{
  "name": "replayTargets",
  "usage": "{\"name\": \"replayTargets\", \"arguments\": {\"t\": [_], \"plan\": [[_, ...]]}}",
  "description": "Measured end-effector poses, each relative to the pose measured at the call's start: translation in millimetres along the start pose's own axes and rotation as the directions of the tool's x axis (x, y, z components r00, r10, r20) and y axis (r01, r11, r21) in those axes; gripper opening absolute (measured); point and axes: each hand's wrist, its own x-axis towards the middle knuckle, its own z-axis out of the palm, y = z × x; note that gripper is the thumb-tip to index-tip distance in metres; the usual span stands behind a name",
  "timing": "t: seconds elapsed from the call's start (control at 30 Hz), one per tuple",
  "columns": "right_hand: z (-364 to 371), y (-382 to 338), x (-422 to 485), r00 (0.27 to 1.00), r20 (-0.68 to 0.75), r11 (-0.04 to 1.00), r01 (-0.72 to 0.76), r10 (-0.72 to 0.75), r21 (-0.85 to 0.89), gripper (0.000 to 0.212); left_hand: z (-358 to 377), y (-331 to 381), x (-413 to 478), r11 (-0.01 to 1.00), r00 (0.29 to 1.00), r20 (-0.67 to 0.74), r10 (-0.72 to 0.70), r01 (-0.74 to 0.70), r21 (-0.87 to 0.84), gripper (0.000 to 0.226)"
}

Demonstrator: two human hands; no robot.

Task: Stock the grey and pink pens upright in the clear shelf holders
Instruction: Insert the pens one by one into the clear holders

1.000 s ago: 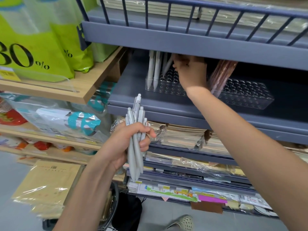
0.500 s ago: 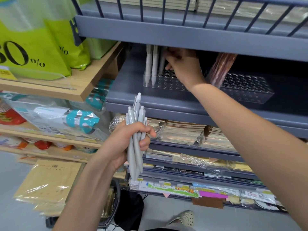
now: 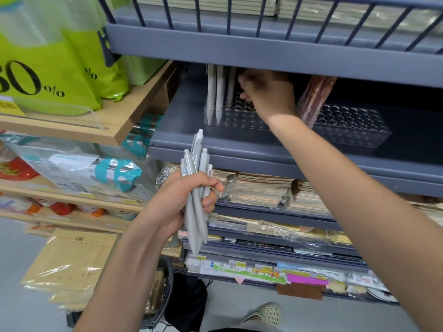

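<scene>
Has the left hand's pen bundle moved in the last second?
No: the pen bundle in the left hand still tops out just above the grey shelf's front lip.

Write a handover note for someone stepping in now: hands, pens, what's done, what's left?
Left hand grips a pen bundle below the shelf.
Right hand is at the left holder, fingers curled; whether it holds a pen is unclear.
Done: at least two grey pens stand in it; pink pens lean in the right holder.
Left: slot in the bundle.
</scene>
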Motion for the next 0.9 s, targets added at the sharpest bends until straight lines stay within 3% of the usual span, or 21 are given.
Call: {"name": "replayTargets", "arguments": {"t": [0.07, 0.13, 0.2, 0.43, 0.7, 0.8, 0.9], "plan": [[-3.1, -5.4, -25.9, 0.998, 0.055, 0.998, -0.009, 0.005, 0.07, 0.008, 2.9, 0.2, -1.0, 1.0, 0.999, 0.019, 0.026, -0.026, -0.013, 0.011], [-4.0, -9.9, -54.5, 0.964, 0.266, 0.986, -0.053, 0.009, 0.16, 0.015, 7.2, 0.2, -2.2, 0.999, 0.998, 0.055, 0.032, -0.032, 0.0, 0.01], [-3.7, -10.4, -73.2, 0.907, 0.421, 0.988, -0.066, 0.001, 0.141, 0.019, 11.2, -0.4, -2.8, 0.999, 0.996, 0.084, 0.034, -0.034, 0.005, 0.009], [-9.1, 1.6, -88.8, 0.843, 0.533, 0.914, -0.27, 0.072, 0.304, 0.008, 20.5, -7.0, -3.1, 0.998, 0.99, 0.132, 0.057, -0.057, -0.001, 0.009], [-2.0, -4.6, -95.1, 0.903, 0.404, 0.828, -0.335, 0.146, 0.45, 0.013, 28.9, -7.6, 1.3, 0.995, 0.993, 0.112, 0.042, -0.031, -0.1, 0.014], [-0.9, -6.7, -94.7, 0.935, 0.288, 0.776, -0.336, 0.207, 0.534, 0.011, 29.3, -9.2, -0.6, 0.996, 0.989, 0.142, 0.035, -0.023, -0.089, 0.006], [-3.7, -10.1, -90.6, 0.951, 0.157, 0.739, -0.307, 0.267, 0.6, 0.017, 30.0, -14.4, -3.8, 0.995, 0.986, 0.167, 0.023, -0.006, -0.103, 0.016]]}}
